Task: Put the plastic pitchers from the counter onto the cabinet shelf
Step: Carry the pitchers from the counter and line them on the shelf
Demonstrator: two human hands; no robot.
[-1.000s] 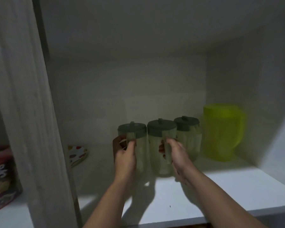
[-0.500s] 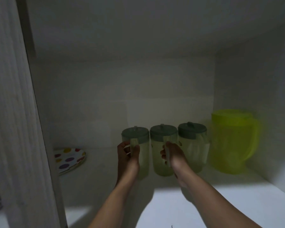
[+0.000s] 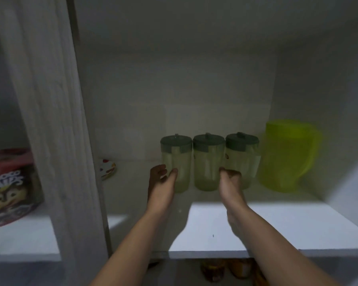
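Three pale green plastic pitchers with dark green lids stand in a row at the back of the white cabinet shelf (image 3: 277, 228): left pitcher (image 3: 179, 159), middle pitcher (image 3: 207, 162), right pitcher (image 3: 245, 159). My left hand (image 3: 160, 182) hovers just in front of the left pitcher with its fingers spread, holding nothing. My right hand (image 3: 230, 183) is low in front of the gap between the middle and right pitchers, fingers loosely curled and empty.
A larger yellow-green pitcher (image 3: 285, 155) stands to the right of the row near the cabinet's side wall. A spotted plate (image 3: 108, 169) lies at the back left. A vertical divider (image 3: 56, 120) separates off a cereal box (image 3: 8, 186). Jars (image 3: 225, 269) show below the shelf.
Both hands have let go of the left and middle pitcher handles and drawn back and down. The pitchers now stand on the shelf by themselves.
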